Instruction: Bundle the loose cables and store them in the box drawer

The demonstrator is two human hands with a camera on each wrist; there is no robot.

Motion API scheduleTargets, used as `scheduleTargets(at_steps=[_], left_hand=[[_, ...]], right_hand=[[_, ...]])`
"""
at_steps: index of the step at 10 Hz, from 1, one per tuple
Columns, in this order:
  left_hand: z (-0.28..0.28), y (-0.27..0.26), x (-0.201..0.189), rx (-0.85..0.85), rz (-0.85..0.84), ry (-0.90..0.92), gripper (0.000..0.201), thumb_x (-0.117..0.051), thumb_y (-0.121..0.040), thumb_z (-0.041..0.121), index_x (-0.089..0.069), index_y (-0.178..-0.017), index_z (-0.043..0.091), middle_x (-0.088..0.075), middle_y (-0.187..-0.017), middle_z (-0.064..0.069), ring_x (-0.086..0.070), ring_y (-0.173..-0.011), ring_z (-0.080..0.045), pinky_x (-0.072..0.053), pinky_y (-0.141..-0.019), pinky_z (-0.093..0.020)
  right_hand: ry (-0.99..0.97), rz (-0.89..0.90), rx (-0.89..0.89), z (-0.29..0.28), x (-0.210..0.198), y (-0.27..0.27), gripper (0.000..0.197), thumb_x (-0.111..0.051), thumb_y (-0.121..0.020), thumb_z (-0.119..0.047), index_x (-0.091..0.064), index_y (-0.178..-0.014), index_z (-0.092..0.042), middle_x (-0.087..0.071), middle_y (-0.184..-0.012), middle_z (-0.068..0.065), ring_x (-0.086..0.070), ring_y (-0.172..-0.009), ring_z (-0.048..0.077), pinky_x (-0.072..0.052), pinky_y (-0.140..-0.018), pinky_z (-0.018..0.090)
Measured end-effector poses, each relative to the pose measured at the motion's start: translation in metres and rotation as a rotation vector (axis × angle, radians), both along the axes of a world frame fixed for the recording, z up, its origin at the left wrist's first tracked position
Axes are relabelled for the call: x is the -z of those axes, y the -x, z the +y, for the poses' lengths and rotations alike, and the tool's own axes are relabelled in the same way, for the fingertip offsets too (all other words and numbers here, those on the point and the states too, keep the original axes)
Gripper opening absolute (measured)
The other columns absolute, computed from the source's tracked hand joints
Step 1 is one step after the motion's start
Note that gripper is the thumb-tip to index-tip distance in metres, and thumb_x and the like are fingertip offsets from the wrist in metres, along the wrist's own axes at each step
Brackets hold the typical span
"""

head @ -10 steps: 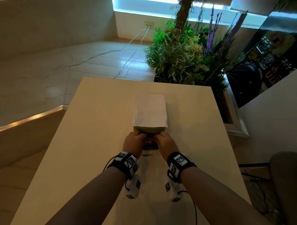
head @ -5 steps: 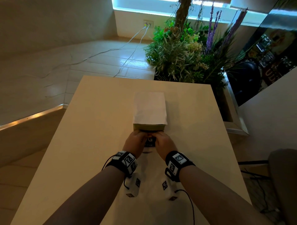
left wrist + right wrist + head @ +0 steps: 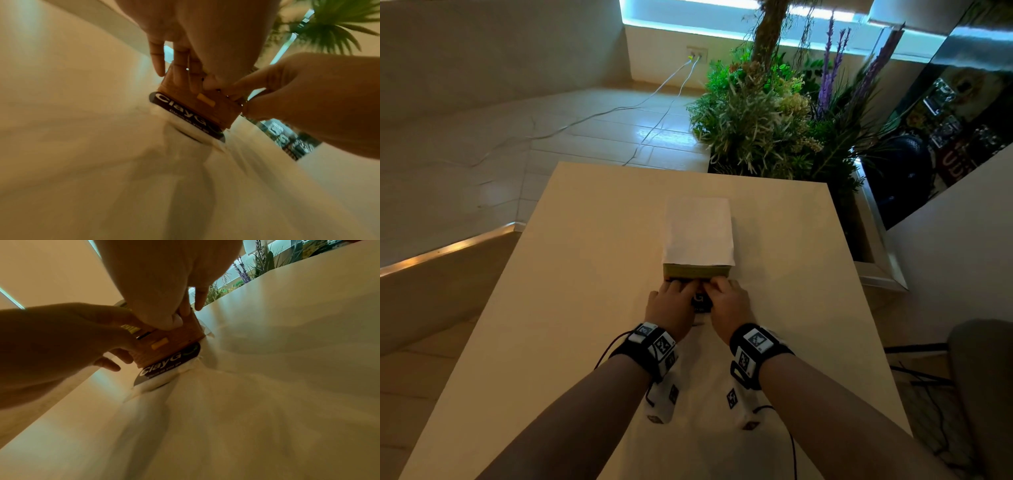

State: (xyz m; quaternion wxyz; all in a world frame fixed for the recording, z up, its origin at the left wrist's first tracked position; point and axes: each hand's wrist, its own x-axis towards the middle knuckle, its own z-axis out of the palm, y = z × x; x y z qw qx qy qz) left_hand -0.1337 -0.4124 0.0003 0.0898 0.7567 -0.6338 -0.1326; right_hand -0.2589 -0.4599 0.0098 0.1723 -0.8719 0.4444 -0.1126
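A small box (image 3: 698, 233) with a white top stands in the middle of the beige table (image 3: 571, 308). Its cardboard drawer (image 3: 205, 105) sticks out a little toward me, with a yellow tab on its face and a black "ClayGo" label (image 3: 185, 113) along its lower edge. My left hand (image 3: 671, 305) grips the drawer's left side with curled fingers. My right hand (image 3: 729, 303) grips its right side, and its thumb (image 3: 172, 321) presses on the drawer face (image 3: 170, 344). The label (image 3: 164, 366) also shows in the right wrist view. No bundled cable is in view.
A white sheet (image 3: 705, 428) lies on the table under my wrists. A planter of green and purple plants (image 3: 774, 113) stands past the table's far right corner. Two white cords (image 3: 654, 102) run over the floor tiles to a wall socket (image 3: 697, 54).
Both hands have edged forward toward the box and the drawer now sticks out less than a second ago. The box has stayed in place.
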Motion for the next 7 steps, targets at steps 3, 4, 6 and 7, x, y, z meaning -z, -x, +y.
scheduleTargets(at_steps=[3, 4, 6, 7], left_hand=[[0.001, -0.009, 0.013, -0.2, 0.393, 0.065, 0.037, -0.045, -0.082, 0.007, -0.062, -0.113, 0.015, -0.06, -0.12, -0.012, -0.055, -0.102, -0.036, -0.049, -0.081, -0.046], [-0.004, -0.011, 0.015, -0.185, 0.407, 0.058, 0.039, -0.045, -0.081, 0.006, -0.06, -0.116, 0.015, -0.058, -0.124, -0.012, -0.053, -0.104, -0.036, -0.048, -0.084, -0.047], [-0.002, -0.011, -0.01, -0.149, 0.528, -0.097, 0.035, -0.042, -0.087, 0.003, -0.06, -0.116, 0.011, -0.06, -0.121, -0.015, -0.056, -0.106, -0.033, -0.043, -0.083, -0.032], [0.045, -0.023, -0.02, 0.014, 0.641, -0.455, 0.028, -0.044, -0.086, 0.007, -0.068, -0.097, 0.018, -0.069, -0.092, -0.003, -0.063, -0.079, -0.017, -0.048, -0.08, -0.032]], right_hand=[[-0.095, -0.06, 0.112, 0.002, 0.01, -0.008, 0.027, -0.037, -0.094, -0.019, -0.058, -0.111, -0.014, -0.057, -0.107, 0.015, -0.054, -0.102, 0.039, -0.047, -0.08, 0.041], [-0.111, -0.101, 0.077, 0.002, 0.019, -0.005, 0.041, -0.037, -0.085, -0.008, -0.053, -0.123, -0.008, -0.054, -0.125, 0.02, -0.051, -0.114, 0.037, -0.045, -0.097, 0.047], [-0.322, -0.198, 0.097, 0.004, 0.01, 0.004, 0.028, -0.045, -0.086, 0.003, -0.061, -0.108, -0.002, -0.061, -0.115, 0.019, -0.058, -0.104, 0.033, -0.045, -0.092, 0.032], [-0.548, -0.06, -0.009, 0.029, -0.012, 0.035, 0.02, -0.048, -0.092, -0.012, -0.066, -0.103, -0.014, -0.066, -0.108, 0.01, -0.059, -0.1, 0.022, -0.044, -0.09, 0.028]])
